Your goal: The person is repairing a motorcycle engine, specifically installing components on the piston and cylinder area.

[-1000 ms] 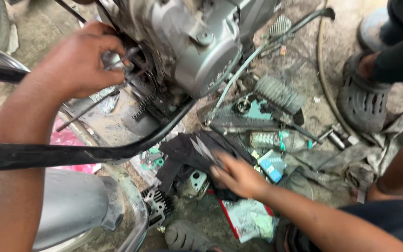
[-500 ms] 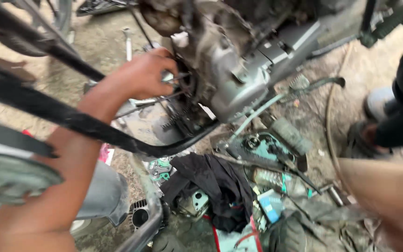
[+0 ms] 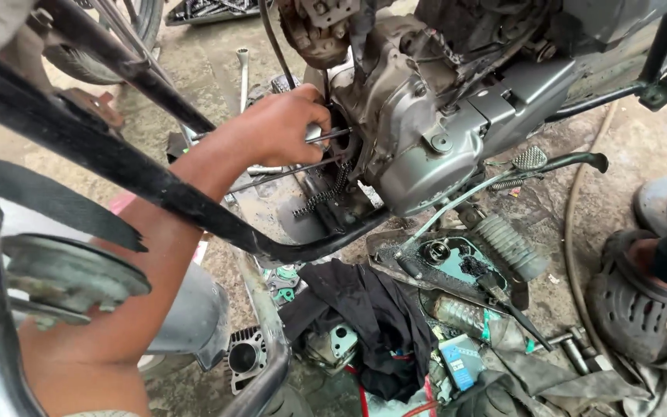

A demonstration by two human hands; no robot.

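My left hand (image 3: 279, 123) reaches over a black frame tube (image 3: 156, 185) to the open left side of a grey motorcycle engine (image 3: 426, 147). Its fingers are curled around a thin steel stud (image 3: 332, 136) that sticks out of the crankcase. A second long stud (image 3: 279, 176) runs just below the hand. Under it a loose timing chain (image 3: 319, 199) hangs out of the case. My right hand is out of view.
On the ground below lie a black cloth (image 3: 372, 309), a finned cylinder block (image 3: 245, 357), a rubber footpeg (image 3: 511, 247), a small blue box (image 3: 457, 359) and a dirty parts tray (image 3: 445, 259). Another person's sandalled foot (image 3: 634, 286) stands at right beside a hose (image 3: 577, 255).
The view has swung toward the engine. My right hand, which rested on the black cloth a second ago, has left the picture. My left hand stays at the studs.
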